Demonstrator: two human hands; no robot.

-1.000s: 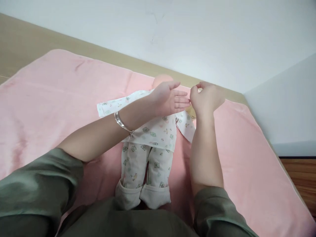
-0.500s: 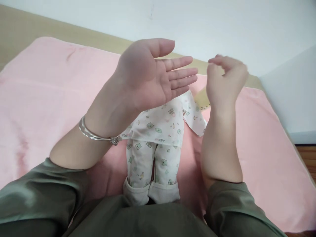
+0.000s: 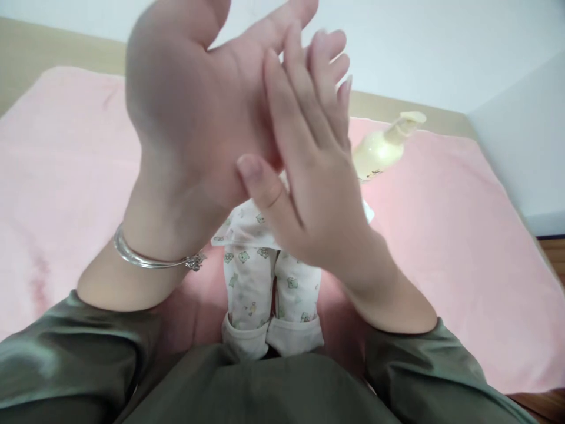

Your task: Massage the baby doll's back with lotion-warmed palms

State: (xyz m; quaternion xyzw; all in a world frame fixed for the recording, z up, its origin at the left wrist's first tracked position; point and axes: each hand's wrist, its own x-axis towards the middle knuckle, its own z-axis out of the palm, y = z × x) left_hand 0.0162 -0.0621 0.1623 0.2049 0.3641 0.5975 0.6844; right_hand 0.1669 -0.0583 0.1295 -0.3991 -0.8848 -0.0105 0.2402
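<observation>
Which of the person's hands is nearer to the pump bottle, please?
Right. In the picture, the right hand is just left of the pump bottle; the left hand is mostly farther left, with the right hand between its palm and the bottle.

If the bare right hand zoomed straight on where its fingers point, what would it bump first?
Probably the bare, open left hand; the right hand overlaps it in view, though exact contact is unclear.
</observation>
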